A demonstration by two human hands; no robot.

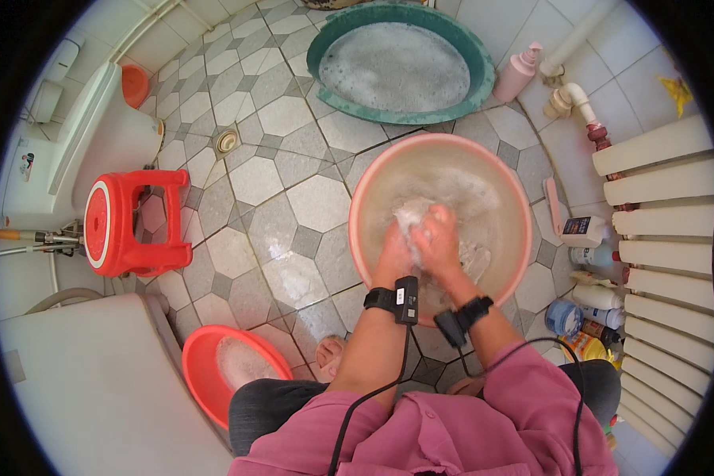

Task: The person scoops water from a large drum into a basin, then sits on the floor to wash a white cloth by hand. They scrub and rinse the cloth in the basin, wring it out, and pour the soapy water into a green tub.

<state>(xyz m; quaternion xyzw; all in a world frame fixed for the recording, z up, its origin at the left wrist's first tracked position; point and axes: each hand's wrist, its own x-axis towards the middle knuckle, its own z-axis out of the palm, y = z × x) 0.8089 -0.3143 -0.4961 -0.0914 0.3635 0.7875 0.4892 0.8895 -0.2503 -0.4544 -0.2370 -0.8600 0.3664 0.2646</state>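
A round pink plastic basin (522, 226) of cloudy, sudsy water stands on the tiled floor before me. My left hand (396, 247) and my right hand (437, 238) are close together above its middle-left part, both gripping a wet, whitish soapy cloth (415, 213) bunched between them. The fingers of my right hand curl over the cloth; those of my left hand are partly hidden by suds and fabric. More pale, clear-looking material (476, 260) lies in the water right of my hands. Each wrist carries a black strap with a small cabled device.
Beyond stands a green tub (482, 89) of foamy water beside a pink pump bottle (516, 74). At left are a red stool (128, 223) and a red basin (196, 381) with suds. Bottles (592, 256) line the right wall below a white radiator (660, 223).
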